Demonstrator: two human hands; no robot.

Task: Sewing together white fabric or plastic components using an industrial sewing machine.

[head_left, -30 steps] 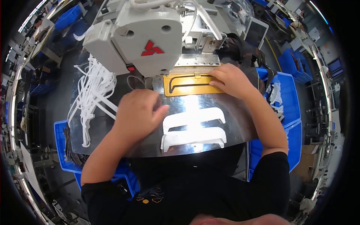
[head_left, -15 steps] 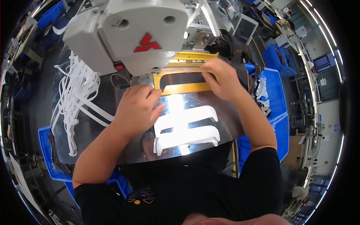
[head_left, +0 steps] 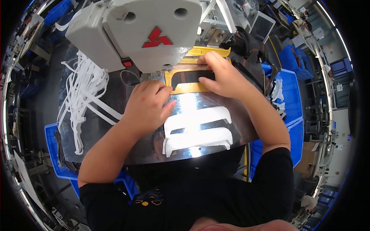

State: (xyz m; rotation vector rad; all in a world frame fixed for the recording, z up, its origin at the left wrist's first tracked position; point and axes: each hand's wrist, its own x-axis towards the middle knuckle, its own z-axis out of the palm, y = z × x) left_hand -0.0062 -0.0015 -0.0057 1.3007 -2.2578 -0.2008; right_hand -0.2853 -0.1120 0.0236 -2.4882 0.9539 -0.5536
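A yellow flat frame (head_left: 192,88) lies on the shiny metal table under the head of a large industrial machine, likely a sewing machine (head_left: 127,34). Within its opening shows a dark flat piece (head_left: 189,77). At the frame's left end rests my left hand (head_left: 148,102), fingers bent against the corner and thumb apart. My right hand (head_left: 223,77) reaches over the frame's right part. Its fingers are curved at the back rail, its thumb is apart over the dark piece, and it hides that end. Nearer me lie white curved strips (head_left: 198,136), set in rows.
A tangled heap of white strips (head_left: 83,88) hangs over the table's left side. Blue bins stand at the right (head_left: 287,96) and lower left (head_left: 52,134). Behind the frame is another yellow bar (head_left: 212,51). A tablet-like screen (head_left: 263,27) stands at the back right.
My right hand has shifted left along the frame, its thumb now over the dark piece. My left hand stays at the left corner. The whole view has shifted slightly.
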